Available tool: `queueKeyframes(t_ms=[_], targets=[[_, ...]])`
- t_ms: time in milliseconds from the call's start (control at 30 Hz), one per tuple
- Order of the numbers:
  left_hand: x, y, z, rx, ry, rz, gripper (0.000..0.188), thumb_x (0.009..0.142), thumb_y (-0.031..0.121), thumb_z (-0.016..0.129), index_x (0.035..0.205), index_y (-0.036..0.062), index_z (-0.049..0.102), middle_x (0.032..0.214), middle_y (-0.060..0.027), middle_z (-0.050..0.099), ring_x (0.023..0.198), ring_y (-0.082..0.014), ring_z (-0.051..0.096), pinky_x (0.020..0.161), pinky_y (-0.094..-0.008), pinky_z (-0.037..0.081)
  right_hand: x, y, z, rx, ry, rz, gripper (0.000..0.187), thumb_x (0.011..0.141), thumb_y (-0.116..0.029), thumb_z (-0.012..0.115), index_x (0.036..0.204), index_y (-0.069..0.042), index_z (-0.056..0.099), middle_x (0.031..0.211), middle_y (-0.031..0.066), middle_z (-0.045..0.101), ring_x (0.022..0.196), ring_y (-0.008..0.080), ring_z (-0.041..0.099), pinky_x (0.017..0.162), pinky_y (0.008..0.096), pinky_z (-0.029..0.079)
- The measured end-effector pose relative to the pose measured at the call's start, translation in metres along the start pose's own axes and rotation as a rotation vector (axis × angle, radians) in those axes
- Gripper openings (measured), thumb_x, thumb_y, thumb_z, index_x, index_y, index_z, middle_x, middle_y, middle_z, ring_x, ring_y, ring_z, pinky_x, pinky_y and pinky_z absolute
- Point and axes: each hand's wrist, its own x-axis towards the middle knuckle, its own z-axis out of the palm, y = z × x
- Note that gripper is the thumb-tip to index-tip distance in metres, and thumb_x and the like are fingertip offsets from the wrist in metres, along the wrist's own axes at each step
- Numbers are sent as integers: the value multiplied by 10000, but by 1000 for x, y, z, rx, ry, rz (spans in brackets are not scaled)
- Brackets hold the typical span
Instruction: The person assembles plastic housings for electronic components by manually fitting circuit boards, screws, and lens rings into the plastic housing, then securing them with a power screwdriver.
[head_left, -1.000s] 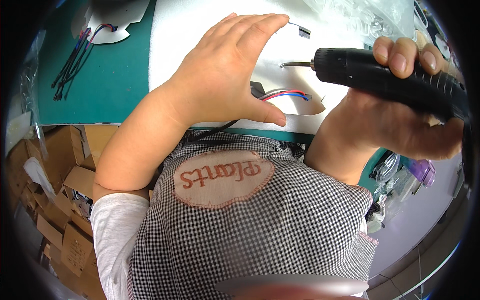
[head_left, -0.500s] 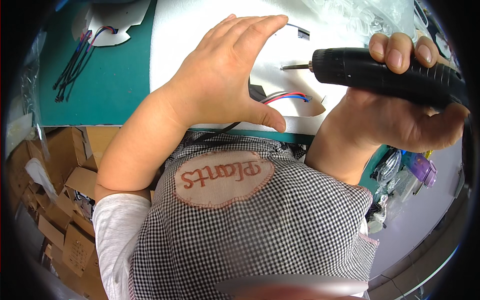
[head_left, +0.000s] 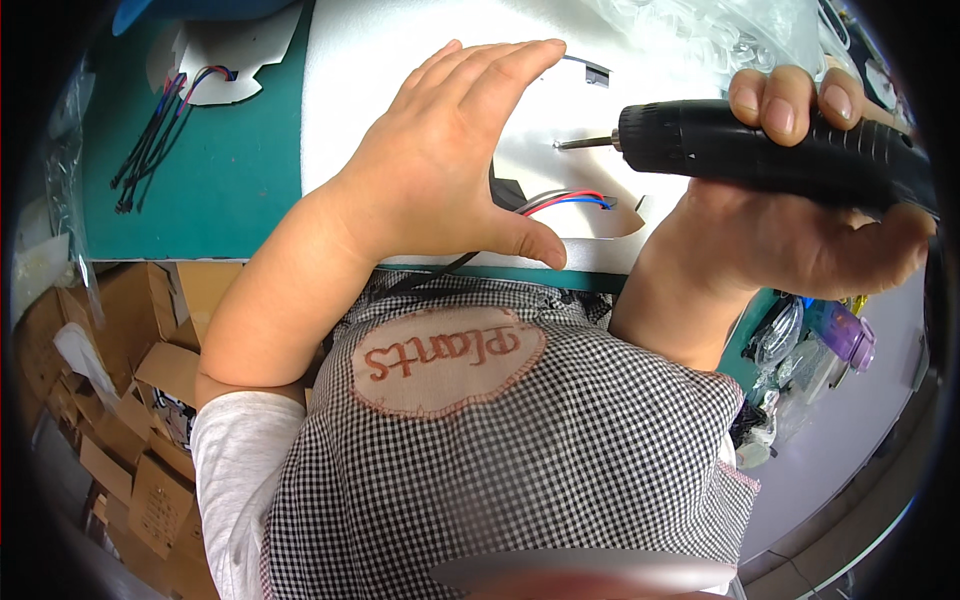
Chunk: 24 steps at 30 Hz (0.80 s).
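Observation:
My right hand (head_left: 790,220) is wrapped round a black electric screwdriver (head_left: 740,145), which lies nearly level across the view. Its thin metal bit (head_left: 588,143) points left, the tip at a small shiny spot on a white panel (head_left: 560,170); contact is hard to judge. Over the panel's left part, my left hand (head_left: 450,160) is spread, thumb well apart from the outstretched fingers. Between thumb and fingers shows a dark block (head_left: 508,190), partly hidden by the hand. Red, blue and grey wires (head_left: 575,198) run across the panel beside it.
A white foam sheet (head_left: 335,110) lies on the green mat (head_left: 200,225). At the far left, a white cut-out piece (head_left: 225,85) has bundled dark cables (head_left: 150,150). Clear plastic bags (head_left: 735,35) sit at the back right. Cardboard boxes (head_left: 150,480) stand below left.
The screwdriver and its bit have shifted slightly left, the tip a little lower. My left hand keeps its spread pose. More of a blue object shows at the upper left.

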Motion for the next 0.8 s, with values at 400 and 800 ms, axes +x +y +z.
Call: queueKeyframes(t_ms=[400,800], targets=[[1,0,0,-33,-14,-18,1245,447,643,843,1436,66,355,1363,-182,504,1298,-372,446,1148,-519,261,0,-3,4,-31,-25,-21,533,873,-615,544,1124,-156,644,1088,125,591,875,244,629,799,399,504],[1,1,1,-57,-13,-30,1197,473,598,863,1433,86,362,1365,-174,505,1315,-364,427,1156,-523,246,0,-3,5,-57,-56,-19,523,880,-617,538,1156,-179,614,1089,116,582,878,238,629,800,391,504]])
